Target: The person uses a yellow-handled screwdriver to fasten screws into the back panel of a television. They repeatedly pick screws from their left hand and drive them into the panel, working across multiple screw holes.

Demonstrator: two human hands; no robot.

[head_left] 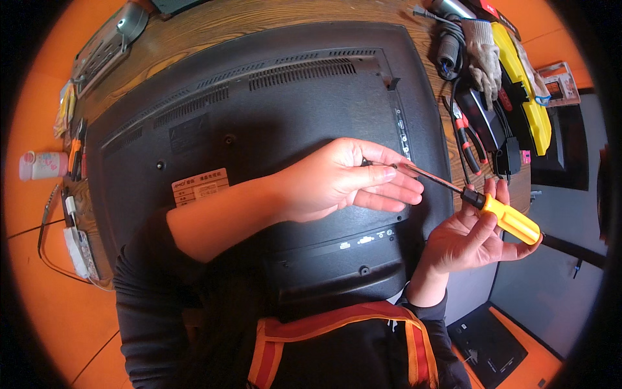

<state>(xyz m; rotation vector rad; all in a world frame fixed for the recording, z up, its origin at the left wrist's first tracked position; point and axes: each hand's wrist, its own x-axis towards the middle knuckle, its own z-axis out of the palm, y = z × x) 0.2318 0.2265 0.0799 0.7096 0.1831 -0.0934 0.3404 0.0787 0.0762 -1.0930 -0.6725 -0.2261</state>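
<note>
My right hand (468, 241) grips the yellow handle of a screwdriver (515, 222), its metal shaft pointing up-left into my left hand (350, 178). My left thumb and index finger pinch a small dark piece at the screwdriver's tip, too small to make out clearly; the other fingers are loosely extended. Both hands are over the back of a large black flat-screen television (272, 117), lying face down on a wooden table (149, 39), with vents, ports and a label on its casing.
Pliers (466, 136), work gloves (483, 58), coiled cable (447, 48) and a yellow tool (541, 129) crowd the table's right side. A metal item (110, 48), small tools (78, 149), a pinkish container (42, 165) and a white power strip (81, 249) are at the left.
</note>
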